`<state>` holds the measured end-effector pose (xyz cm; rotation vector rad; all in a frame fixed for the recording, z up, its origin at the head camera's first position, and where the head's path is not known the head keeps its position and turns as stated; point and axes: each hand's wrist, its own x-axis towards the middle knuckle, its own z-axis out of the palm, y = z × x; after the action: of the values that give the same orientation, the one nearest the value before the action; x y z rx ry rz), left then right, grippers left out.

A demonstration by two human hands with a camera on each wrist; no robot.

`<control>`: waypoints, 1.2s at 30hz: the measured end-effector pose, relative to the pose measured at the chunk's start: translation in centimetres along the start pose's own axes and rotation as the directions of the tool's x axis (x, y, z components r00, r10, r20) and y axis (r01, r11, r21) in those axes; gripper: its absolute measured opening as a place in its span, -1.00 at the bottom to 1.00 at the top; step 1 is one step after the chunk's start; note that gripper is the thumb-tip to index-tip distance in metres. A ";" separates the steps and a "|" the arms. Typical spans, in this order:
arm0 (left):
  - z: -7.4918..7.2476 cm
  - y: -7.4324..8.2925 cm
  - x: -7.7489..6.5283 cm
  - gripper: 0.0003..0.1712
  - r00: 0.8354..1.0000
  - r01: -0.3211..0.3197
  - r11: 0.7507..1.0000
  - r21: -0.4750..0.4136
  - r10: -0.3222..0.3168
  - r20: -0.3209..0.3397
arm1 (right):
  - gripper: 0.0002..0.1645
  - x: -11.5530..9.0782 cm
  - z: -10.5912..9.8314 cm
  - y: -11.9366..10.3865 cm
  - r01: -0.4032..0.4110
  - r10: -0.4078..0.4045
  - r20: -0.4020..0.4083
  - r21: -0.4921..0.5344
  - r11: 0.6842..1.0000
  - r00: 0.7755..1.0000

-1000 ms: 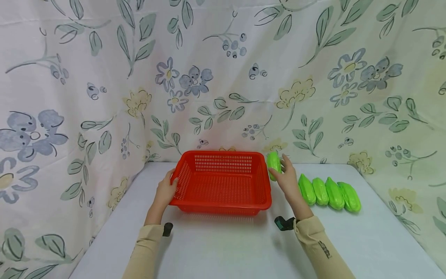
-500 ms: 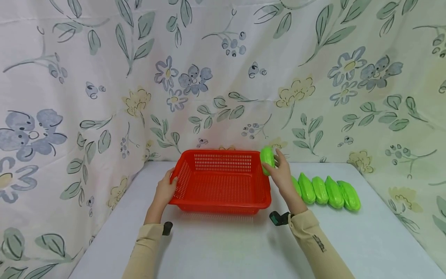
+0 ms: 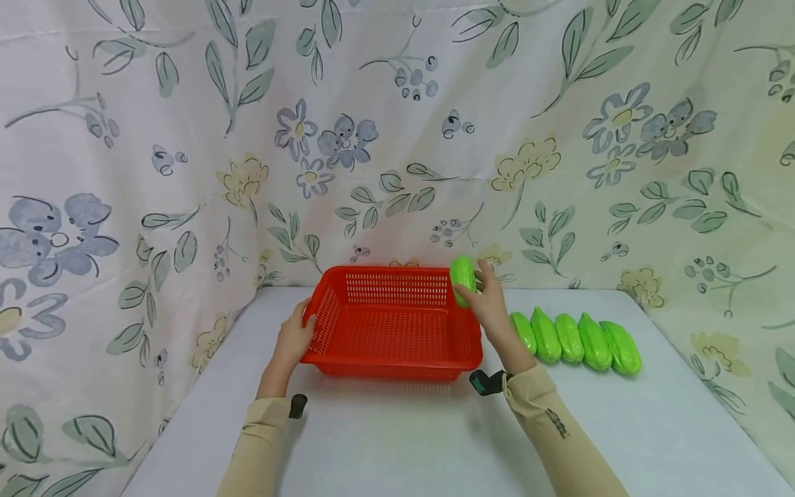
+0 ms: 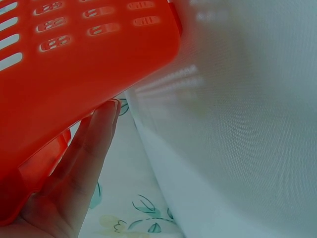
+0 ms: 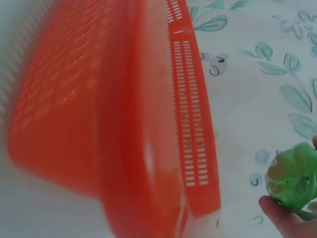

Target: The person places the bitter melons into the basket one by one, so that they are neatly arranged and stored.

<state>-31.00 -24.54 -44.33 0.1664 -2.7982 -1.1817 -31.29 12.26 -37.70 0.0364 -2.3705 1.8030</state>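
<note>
A red plastic basket (image 3: 397,331) with slotted walls stands in the middle of the table. My left hand (image 3: 295,336) grips its left rim, fingers (image 4: 91,144) against the outer side in the left wrist view. Above the basket's far right corner, my right hand (image 3: 491,304) holds a shiny green ridged vegetable (image 3: 462,279), shaped like a short gourd, roughly upright. In the right wrist view, the vegetable's lobed end (image 5: 292,178) shows beside the thumb, apart from the basket's rim (image 5: 148,148).
Several similar green vegetables (image 3: 568,338) lie side by side in a row on the white table (image 3: 397,442), right of the basket. A floral curtain (image 3: 397,138) hangs behind the table and along its sides.
My right hand has moved left and slightly up with the green vegetable, from beside the basket's right rim to over its far right corner. My left hand keeps its place on the rim.
</note>
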 end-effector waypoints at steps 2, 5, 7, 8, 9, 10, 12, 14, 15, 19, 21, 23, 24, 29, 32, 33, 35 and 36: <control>0.0 0.0 0.0 -0.39 1.000 0.003 1.000 -0.006 -0.003 0.003 | -0.04 0.1 0.3 -0.2 0.000 0.000 0.008 0.004 1.000 1.000; 0.0 0.0 0.0 -0.39 1.000 0.011 1.000 -0.012 -0.011 0.006 | -0.04 0.2 0.8 -0.4 0.003 -0.003 0.020 -0.001 1.000 1.000; 0.0 0.0 0.0 -0.39 1.000 0.016 1.000 -0.016 -0.016 0.009 | -0.03 0.2 1.1 -0.6 0.001 -0.002 0.031 0.010 1.000 1.000; 0.0 0.0 0.0 -0.39 1.000 0.019 1.000 -0.018 -0.019 0.011 | -0.03 0.3 1.3 -0.7 0.002 -0.002 0.037 0.007 1.000 0.999; 0.0 0.0 0.0 -0.39 1.000 0.023 1.000 -0.021 -0.023 0.014 | -0.03 0.3 1.6 -0.7 0.004 -0.004 0.042 0.012 1.000 0.999; 0.0 0.0 0.0 -0.39 1.000 0.026 0.999 -0.023 -0.026 0.017 | -0.03 0.3 1.8 -0.8 0.002 -0.003 0.046 0.019 1.000 0.999; 0.0 0.0 -0.1 -0.39 0.999 0.030 0.999 -0.027 -0.029 0.023 | -0.02 0.4 2.2 -1.0 -0.003 0.002 0.055 0.026 1.000 0.998; 0.1 0.0 -0.1 -0.39 0.999 0.036 0.999 -0.033 -0.035 0.026 | -0.02 0.4 2.6 -1.1 0.002 -0.004 0.067 0.027 1.000 0.998; 0.1 0.0 -0.1 -0.39 0.999 0.038 0.999 -0.034 -0.037 0.025 | -0.02 0.4 2.8 -1.3 0.000 -0.003 0.070 0.033 0.999 0.998; 0.0 0.1 0.0 -0.39 0.999 0.036 0.999 -0.032 -0.035 0.017 | -0.02 0.3 3.6 -1.7 0.002 -0.006 0.086 0.045 0.999 0.996; 0.0 0.1 0.0 -0.39 0.999 0.031 0.999 -0.028 -0.030 0.014 | -0.02 0.3 3.9 -1.9 0.002 -0.006 0.082 0.047 0.999 0.997; 0.0 0.1 0.1 -0.39 1.000 0.026 0.999 -0.024 -0.026 0.011 | -0.02 0.4 4.3 -2.0 0.008 -0.012 0.084 0.048 0.999 0.996; 0.0 0.0 0.2 -0.40 1.000 0.024 0.999 -0.023 -0.024 0.010 | -0.03 0.5 4.5 -2.0 0.007 -0.011 0.084 0.046 0.999 0.996; 0.0 -0.1 0.2 -0.39 1.000 0.022 0.999 -0.025 -0.021 0.015 | -0.03 0.6 5.1 -2.3 0.006 -0.009 0.089 0.036 0.999 0.996; 0.0 -0.2 0.2 -0.39 1.000 0.017 1.000 -0.024 -0.017 0.013 | -0.04 0.8 5.5 -2.4 0.017 -0.019 0.092 0.029 0.999 0.996; 0.0 -0.2 0.3 -0.39 1.000 0.015 1.000 -0.024 -0.015 0.011 | -0.04 0.8 5.6 -2.6 0.017 -0.020 0.094 0.032 0.999 0.995; 0.0 -0.2 0.3 -0.39 1.000 0.009 1.000 -0.019 -0.009 0.005 | -0.04 0.9 5.9 -2.8 0.022 -0.025 0.097 0.029 0.999 0.995; 0.0 -0.2 0.3 -0.39 1.000 0.007 1.000 -0.018 -0.007 0.003 | -0.04 0.8 6.0 -2.9 0.025 -0.028 0.099 0.032 0.999 0.995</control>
<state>-31.33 -24.73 -44.52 0.1740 -2.7911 -1.2087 -32.47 5.74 -36.35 0.1649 -2.3965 1.8662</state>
